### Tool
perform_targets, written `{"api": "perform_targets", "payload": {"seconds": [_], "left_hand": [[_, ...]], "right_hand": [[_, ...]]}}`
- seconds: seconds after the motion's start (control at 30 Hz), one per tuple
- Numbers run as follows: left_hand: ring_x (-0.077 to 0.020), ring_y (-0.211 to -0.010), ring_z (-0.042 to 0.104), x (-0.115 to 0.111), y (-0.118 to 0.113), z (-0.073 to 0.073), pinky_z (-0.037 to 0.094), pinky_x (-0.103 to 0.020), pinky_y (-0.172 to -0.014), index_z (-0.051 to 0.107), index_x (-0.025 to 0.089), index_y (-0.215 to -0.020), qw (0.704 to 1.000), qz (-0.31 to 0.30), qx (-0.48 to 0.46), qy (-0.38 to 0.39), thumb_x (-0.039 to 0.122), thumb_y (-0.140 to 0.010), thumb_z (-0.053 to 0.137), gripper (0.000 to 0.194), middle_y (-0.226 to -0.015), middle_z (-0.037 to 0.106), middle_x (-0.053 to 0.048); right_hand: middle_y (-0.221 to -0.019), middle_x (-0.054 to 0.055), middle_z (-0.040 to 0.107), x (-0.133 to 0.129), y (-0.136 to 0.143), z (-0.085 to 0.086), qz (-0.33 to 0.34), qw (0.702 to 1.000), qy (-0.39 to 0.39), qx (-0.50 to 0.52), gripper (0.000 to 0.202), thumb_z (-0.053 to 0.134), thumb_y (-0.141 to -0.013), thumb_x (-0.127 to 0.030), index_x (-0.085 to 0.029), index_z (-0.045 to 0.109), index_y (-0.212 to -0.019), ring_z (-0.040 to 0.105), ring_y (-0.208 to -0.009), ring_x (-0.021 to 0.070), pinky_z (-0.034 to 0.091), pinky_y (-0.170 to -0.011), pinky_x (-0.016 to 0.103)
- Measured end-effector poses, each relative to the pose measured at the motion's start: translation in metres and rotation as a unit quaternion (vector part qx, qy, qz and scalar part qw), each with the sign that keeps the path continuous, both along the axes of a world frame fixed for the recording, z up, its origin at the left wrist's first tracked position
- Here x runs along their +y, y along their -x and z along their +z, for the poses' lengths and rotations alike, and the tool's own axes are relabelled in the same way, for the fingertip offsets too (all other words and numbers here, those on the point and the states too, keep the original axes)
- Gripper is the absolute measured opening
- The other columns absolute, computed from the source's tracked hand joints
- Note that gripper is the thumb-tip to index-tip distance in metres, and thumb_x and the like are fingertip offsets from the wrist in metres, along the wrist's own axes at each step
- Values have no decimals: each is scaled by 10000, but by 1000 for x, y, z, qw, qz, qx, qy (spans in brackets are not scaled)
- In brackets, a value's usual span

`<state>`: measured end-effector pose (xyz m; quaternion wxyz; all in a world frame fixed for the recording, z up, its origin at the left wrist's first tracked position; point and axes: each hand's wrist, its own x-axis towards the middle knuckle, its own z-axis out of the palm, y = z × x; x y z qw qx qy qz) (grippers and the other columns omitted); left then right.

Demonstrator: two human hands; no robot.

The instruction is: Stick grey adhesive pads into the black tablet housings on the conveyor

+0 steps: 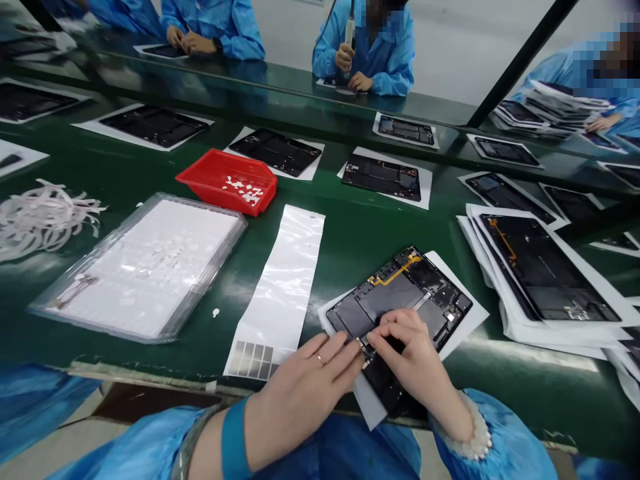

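An opened tablet (pixel 360 303) with black insides and an orange flex cable lies tilted on a white paper sheet (pixel 469 328) at the bench's near edge. My left hand (pixel 313 380) lies with stretched fingers over its near left side, the fingertips at a small metallic part. Thumb and forefinger of my right hand (pixel 413 353) are pinched together at that same spot; what they hold is too small to make out. Left of the tablet lies a long white backing strip (pixel 287 280), with grey square stickers (pixel 253 360) on its near end, beside my left hand.
A red bin (pixel 223 177) holds white scraps. Left are a clear-edged white board (pixel 165 260) and a heap of peeled strips (pixel 45 217). Right stands a stack of tablets (pixel 550 267) between paper sheets. More tablets (pixel 383 175) lie behind; co-workers sit across the bench.
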<state>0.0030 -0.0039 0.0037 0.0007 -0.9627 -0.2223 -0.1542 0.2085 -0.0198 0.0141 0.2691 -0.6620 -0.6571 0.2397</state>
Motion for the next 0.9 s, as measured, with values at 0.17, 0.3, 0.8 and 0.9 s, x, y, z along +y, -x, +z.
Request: {"api": "perform_targets", "payload": {"seconds": [0.17,0.3,0.8,0.9], "left_hand": [[-232,-1058,550,8,2,0,447,-362,-869,562,159,-1154,999,20,0,42,174,-942,454,239,-1108,624,-65],[-235,-1046,550,9,1,-1,446,-365,-868,562,153,-1143,999,19,-10,42,152,-923,476,236,-1092,625,-62],[-224,-1033,564,9,1,-1,452,-359,-836,569,158,-1111,999,24,-22,39,194,-955,436,208,-1069,632,-69],[-220,-1015,567,9,1,-1,447,-360,-834,575,157,-1102,999,27,-27,35,199,-963,412,218,-1058,637,-65]], "right_hand": [[-829,25,622,-1,9,-2,-12,999,-5,-43,184,592,-843,-284,-249,667,-678,506,-910,231,335,-806,389],[-821,27,616,-1,12,-2,-28,998,-9,-58,201,581,-847,-299,-247,664,-671,503,-918,230,339,-803,388],[-816,26,608,-2,14,-4,-22,997,-21,-68,199,573,-852,-292,-238,656,-680,493,-902,224,324,-802,386],[-822,22,608,-2,14,-4,-20,997,-25,-69,189,580,-854,-279,-236,652,-685,492,-900,219,321,-814,389]]}}
